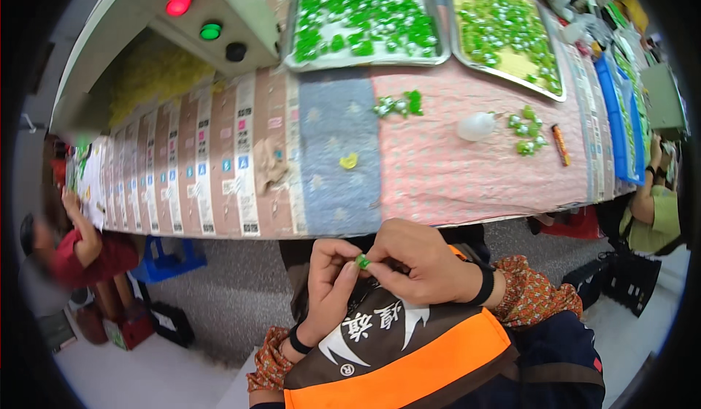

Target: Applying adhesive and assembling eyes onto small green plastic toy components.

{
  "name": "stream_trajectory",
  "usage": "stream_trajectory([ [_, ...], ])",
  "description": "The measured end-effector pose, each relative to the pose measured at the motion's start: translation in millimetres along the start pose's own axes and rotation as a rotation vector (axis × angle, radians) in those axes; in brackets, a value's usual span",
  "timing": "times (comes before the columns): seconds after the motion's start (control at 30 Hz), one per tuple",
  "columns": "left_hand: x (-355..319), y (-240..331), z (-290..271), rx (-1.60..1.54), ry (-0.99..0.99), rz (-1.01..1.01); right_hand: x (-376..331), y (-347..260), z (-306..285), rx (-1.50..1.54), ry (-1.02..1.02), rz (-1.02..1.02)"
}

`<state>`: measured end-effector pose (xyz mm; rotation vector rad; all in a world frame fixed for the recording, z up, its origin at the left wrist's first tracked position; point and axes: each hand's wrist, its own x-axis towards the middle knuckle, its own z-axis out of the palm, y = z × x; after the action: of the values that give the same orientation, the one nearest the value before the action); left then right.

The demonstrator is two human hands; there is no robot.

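A small green piece [362,261] with a pale spot is pinched between both hands, above my apron in front of the table edge. My left hand [331,283] grips it from the left with thumb and forefinger. From the right, the fingertips of my right hand [416,261] close on the same piece. My fingers cover part of it, so its exact kind cannot be told. On the pink cloth beyond lie a short row of similar green pieces [399,105] and a small cluster of yellow-green ones [527,130].
Metal trays of green pieces [365,16] and yellow-green pieces [504,31] stand at the back. A white squeeze bottle [477,125], an orange tube [560,144] and a yellow scrap [348,161] lie on the table. A machine with lit buttons [211,31] stands left. Co-workers sit at both sides.
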<state>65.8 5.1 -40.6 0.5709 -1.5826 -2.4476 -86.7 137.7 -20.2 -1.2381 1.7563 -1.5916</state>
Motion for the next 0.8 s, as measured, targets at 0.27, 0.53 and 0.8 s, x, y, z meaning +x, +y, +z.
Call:
stream_trajectory([
  [0.27, 18, 6, 15, 0.091, -0.142, -0.032, -18, -19, -43, -0.056, 0.130, 0.164],
  [0.53, 23, 12, 12, 0.169, -0.089, -0.057, -63, -8, -144, -0.573, 0.625, 0.216],
  [0.8, 30, 19, 18, 0.236, -0.082, -0.087, -85, 24, -198, -1.020, 0.697, 0.258],
])
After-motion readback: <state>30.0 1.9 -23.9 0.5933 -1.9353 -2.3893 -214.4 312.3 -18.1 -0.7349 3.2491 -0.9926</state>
